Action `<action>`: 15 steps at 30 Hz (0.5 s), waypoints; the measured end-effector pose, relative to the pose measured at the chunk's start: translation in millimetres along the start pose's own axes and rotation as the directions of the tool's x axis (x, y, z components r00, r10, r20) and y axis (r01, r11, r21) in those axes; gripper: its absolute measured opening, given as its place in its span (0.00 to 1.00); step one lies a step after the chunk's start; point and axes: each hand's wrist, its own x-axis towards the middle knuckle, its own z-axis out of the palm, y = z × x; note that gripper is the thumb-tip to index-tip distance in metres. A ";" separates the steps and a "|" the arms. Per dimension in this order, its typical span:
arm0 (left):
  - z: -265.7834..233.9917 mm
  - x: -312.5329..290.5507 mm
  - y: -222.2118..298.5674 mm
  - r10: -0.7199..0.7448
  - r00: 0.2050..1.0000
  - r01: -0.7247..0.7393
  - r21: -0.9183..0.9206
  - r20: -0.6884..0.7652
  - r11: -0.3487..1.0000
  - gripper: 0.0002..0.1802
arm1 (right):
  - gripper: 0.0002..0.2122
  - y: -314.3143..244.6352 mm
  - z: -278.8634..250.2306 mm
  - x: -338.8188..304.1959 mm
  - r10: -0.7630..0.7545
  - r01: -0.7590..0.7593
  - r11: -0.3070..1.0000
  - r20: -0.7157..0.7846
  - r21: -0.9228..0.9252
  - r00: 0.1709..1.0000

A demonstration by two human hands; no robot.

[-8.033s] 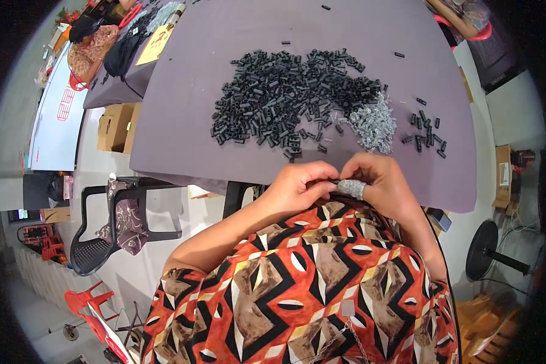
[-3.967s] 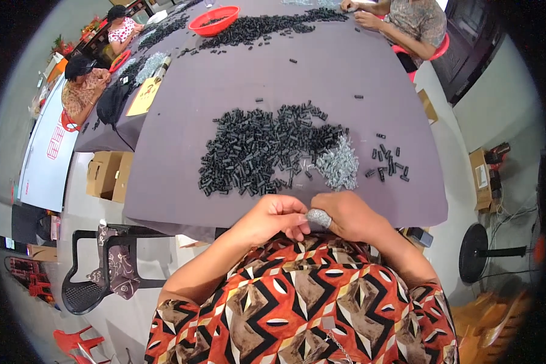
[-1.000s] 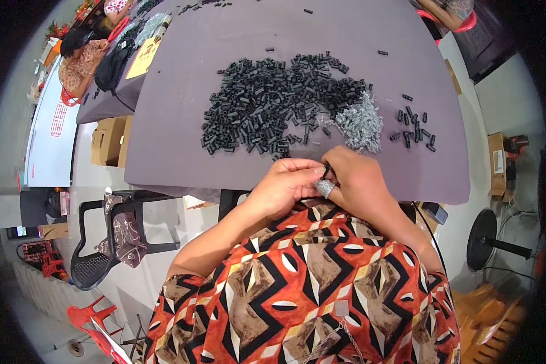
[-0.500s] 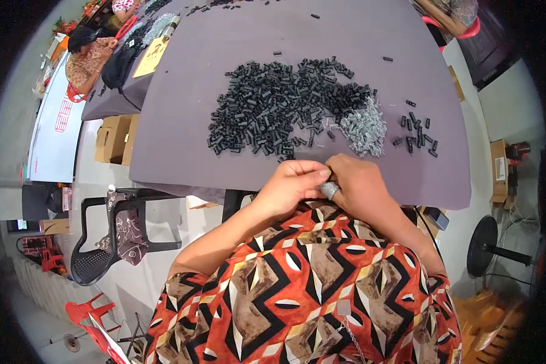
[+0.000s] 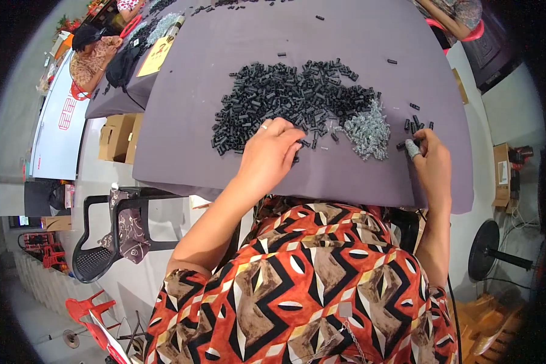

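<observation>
A large heap of small black tubes (image 5: 291,97) lies on a purple-grey table (image 5: 236,42). My left hand (image 5: 272,153) rests at the heap's near edge, fingertips curled on a tube. To the right of the heap sits a clump of small silvery springs (image 5: 369,130). My right hand (image 5: 432,159), with a taped fingertip, pinches a black tube beside a small group of finished black pieces (image 5: 416,124) at the right.
A black chair (image 5: 112,233) with a cloth stands left of me, cardboard boxes (image 5: 118,136) beyond it. Other people sit at the far left (image 5: 94,51) and far right (image 5: 452,15). A fan base (image 5: 497,252) stands on the floor at right.
My hands were together near my chest holding a piece. Now they have parted: the left has reached to the black heap, the right out to the small group at the right.
</observation>
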 end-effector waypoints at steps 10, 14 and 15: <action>-1.4 12.8 -6.3 0.041 0.991 -0.057 0.130 0.126 0.990 0.06 | 0.12 -34.3 18.2 -13.3 -0.173 0.209 0.938 -0.148 0.277 0.974; -1.2 17.6 -4.9 0.055 0.987 -0.078 0.148 0.153 0.986 0.06 | 0.12 -72.2 33.7 -15.3 -0.529 0.499 0.832 0.078 0.240 0.845; -1.2 18.0 -4.8 0.064 0.985 -0.089 0.159 0.159 0.983 0.06 | 0.11 -83.9 38.3 -14.7 -0.573 0.543 0.813 0.119 0.212 0.811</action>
